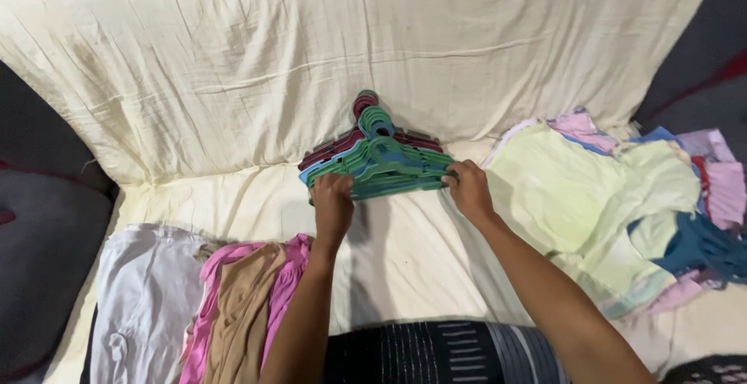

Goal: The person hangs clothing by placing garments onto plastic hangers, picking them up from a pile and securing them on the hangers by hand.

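Right now both of your hands are on the stack of plastic hangers [379, 158], which lies on the cream sheet [233, 65] near the middle of the bed, close to where the sheet rises up at the back edge. Your left hand [333, 201] has its grip closed over the left end of the stack, fingers curled over the green hangers on top. Your right hand [468, 185] has its grip closed on the right end, fingertips wrapped around the bars. The hangers are piled flat with hooks pointing toward the back edge; green ones sit on top, with blue and dark red ones beneath. Toward the right edge of the bed lies a heap of clothes [615, 205], pale yellow on top with pink, blue and teal pieces around it. Along the front edge at the left lie a white garment [140, 298], a pink garment [284, 275] and a tan garment [241, 306], side by side and overlapping.
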